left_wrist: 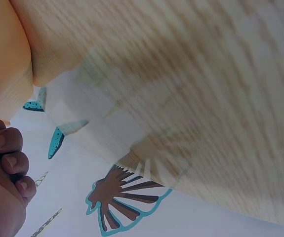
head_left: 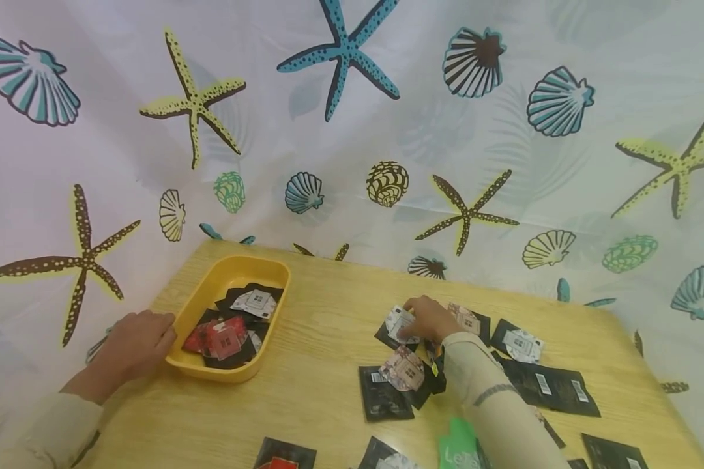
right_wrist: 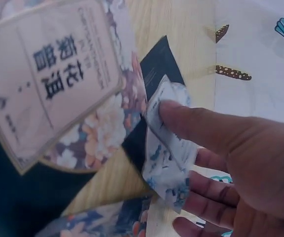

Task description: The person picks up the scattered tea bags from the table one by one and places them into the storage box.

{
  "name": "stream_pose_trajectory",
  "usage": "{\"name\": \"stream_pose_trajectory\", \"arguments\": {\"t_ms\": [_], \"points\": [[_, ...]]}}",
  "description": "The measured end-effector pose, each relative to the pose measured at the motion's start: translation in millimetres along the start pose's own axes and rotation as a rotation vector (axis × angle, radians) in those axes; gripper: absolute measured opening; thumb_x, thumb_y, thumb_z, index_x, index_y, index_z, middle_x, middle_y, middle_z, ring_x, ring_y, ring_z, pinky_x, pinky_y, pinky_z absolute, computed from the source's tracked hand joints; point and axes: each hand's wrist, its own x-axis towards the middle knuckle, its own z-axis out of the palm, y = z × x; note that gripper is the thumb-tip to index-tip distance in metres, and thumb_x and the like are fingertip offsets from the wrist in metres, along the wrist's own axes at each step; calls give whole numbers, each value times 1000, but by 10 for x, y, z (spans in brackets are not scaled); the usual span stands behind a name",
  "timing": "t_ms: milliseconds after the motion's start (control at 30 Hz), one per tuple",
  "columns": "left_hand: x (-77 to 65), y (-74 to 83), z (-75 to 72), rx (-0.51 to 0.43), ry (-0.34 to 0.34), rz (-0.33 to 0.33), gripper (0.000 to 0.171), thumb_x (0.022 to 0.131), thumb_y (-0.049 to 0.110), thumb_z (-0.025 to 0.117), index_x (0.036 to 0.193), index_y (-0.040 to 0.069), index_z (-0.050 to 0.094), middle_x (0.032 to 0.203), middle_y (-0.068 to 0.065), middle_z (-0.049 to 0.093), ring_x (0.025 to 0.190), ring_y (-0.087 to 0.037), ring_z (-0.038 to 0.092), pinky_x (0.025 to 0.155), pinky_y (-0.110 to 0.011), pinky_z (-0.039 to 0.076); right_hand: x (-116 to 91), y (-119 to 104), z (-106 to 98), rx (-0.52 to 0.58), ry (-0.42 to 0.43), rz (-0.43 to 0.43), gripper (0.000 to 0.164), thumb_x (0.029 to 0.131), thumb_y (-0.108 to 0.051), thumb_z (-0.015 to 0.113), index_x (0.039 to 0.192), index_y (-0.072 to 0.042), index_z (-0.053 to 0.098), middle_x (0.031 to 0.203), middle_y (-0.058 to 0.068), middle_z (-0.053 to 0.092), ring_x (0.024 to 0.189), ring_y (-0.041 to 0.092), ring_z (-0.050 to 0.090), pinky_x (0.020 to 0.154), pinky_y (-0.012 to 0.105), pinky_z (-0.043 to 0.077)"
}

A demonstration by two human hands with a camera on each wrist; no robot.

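Observation:
The left hand grips the left rim of a yellow plastic tray; in the left wrist view its curled fingers show beside the tray's wall. Inside the tray lie several black tea sachets, one with a red label and one with a white label. At the middle right of the table, the right hand pinches a black tea sachet with a white floral label, thumb on its label. Close by in the right wrist view is a sachet with a pink chrysanthemum label.
More sachets lie around the right arm, including one with a pink label, black ones with barcodes and a green one. A white curtain with starfish and shells hangs behind the wooden table.

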Motion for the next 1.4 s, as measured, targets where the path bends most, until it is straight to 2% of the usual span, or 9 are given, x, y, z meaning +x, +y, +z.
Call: {"name": "stream_pose_trajectory", "arguments": {"t_ms": [133,300,500,700,900,1067,1233,1300,1400], "points": [[-19,-8,16,-3,0,3,27,92,13,46,66,16,40,57,3,36,53,-13,31,52,-28,25,15,-20,51,7,68,6,48,85,-26,78,124,-3,62,124,16,66,93,26,65,83,45,54],[-21,-13,-13,0,23,8,27,91,12,48,65,16,39,56,4,35,52,-13,30,51,-28,24,39,-82,71,73,190,-34,27,95,-22,65,114,-3,67,112,15,70,86,24,66,79,45,54],[38,-13,-56,6,31,2,26,91,13,47,66,16,40,56,3,36,53,-14,31,52,-29,25,116,-266,6,381,304,-78,22,97,-16,61,107,0,72,103,18,72,82,21,67,76,41,55],[26,-3,-89,-2,5,-9,27,92,12,47,66,16,40,56,3,35,54,-14,31,53,-29,26,210,-794,0,834,211,-28,25,96,-14,63,114,3,68,105,18,72,73,11,67,71,32,57],[5,-24,-41,-34,-1,-14,27,92,12,47,66,16,40,57,3,35,55,-14,32,55,-29,27,287,-1480,174,1095,118,-46,24,93,-3,63,113,10,67,89,15,72,63,6,66,67,23,58],[-3,2,14,-37,-16,-28,27,92,13,47,66,16,41,58,3,36,56,-14,33,56,-29,28,325,-1881,374,1114,35,-73,20,92,0,63,108,12,69,94,24,74,62,6,67,80,34,60],[17,41,57,-37,-16,-33,26,92,14,48,67,16,41,58,3,36,56,-14,33,56,-28,28,349,-2091,443,1032,3,-78,15,90,3,65,100,12,72,93,27,74,60,10,69,77,34,60],[19,35,56,-35,-14,-34,26,92,14,48,67,16,41,58,3,37,56,-13,33,56,-28,28,368,-2160,458,1013,3,-87,11,90,5,64,93,13,71,89,28,73,64,14,70,77,34,60],[6,21,22,-29,-20,-40,26,92,14,48,67,16,42,58,3,38,56,-14,33,56,-29,28,391,-2250,490,994,2,-114,23,91,6,62,112,14,66,102,27,72,89,27,74,86,39,59]]}}
